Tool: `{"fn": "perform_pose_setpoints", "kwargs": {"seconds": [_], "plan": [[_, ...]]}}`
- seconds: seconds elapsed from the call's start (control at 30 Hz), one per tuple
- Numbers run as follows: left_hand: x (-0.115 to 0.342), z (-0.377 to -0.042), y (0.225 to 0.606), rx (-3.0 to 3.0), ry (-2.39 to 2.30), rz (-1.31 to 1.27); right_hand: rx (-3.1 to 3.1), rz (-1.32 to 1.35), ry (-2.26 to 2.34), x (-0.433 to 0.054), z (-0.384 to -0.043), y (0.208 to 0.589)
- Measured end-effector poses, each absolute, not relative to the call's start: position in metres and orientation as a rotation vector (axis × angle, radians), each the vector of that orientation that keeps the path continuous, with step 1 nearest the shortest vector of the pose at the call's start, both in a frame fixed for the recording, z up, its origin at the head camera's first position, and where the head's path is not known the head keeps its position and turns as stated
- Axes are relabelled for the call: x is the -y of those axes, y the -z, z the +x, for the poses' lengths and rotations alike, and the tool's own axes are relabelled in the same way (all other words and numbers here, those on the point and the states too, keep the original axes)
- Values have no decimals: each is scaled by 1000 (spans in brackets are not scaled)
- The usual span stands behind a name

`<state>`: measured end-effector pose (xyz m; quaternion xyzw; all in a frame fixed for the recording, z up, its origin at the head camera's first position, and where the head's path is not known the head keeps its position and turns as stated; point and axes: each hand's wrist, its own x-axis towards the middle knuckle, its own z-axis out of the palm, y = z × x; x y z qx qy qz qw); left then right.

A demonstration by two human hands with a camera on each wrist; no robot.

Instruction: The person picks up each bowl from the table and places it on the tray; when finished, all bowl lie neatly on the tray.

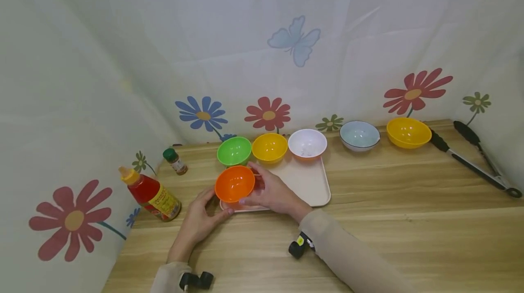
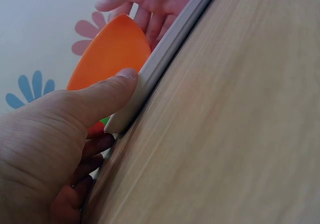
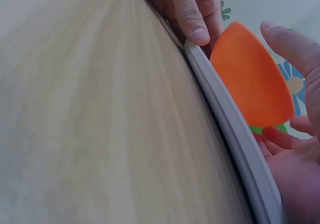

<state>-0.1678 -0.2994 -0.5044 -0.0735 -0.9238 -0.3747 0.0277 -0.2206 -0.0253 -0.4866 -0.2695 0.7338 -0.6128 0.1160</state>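
An orange bowl (image 1: 235,184) stands at the front left of a pale rectangular tray (image 1: 304,181). My left hand (image 1: 200,218) grips the tray's front left corner, thumb along the front rim and curled fingers at the side, close to the bowl. In the left wrist view its thumb (image 2: 115,92) lies against the rim. My right hand (image 1: 272,190) is spread around the bowl's right side; in the right wrist view its thumb (image 3: 287,42) stands apart from the bowl. Behind are a green bowl (image 1: 234,151), a yellow bowl (image 1: 269,148) and a white bowl (image 1: 307,143) with an orange underside.
A red sauce bottle (image 1: 153,195) with a yellow cap and a small green-lidded jar (image 1: 176,162) stand at the left. Further right are a pale blue bowl (image 1: 360,136), another yellow bowl (image 1: 408,133) and black-tipped tongs (image 1: 487,172). A flowered curtain (image 1: 254,56) hangs behind the wooden table (image 1: 393,238).
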Motion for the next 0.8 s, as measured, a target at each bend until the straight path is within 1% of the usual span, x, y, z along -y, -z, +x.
{"fn": "perform_pose_setpoints", "kwargs": {"seconds": [0.43,0.63,0.8], "plan": [[301,-169,503,2843,1162,-238,-2260,-759,1758,15,-215,462],[301,-169,505,2852,1157,-230,-2298,-786,1790,0,-212,438],[299,-169,505,2836,1161,-241,-2295,-870,1896,-17,-211,415]]}}
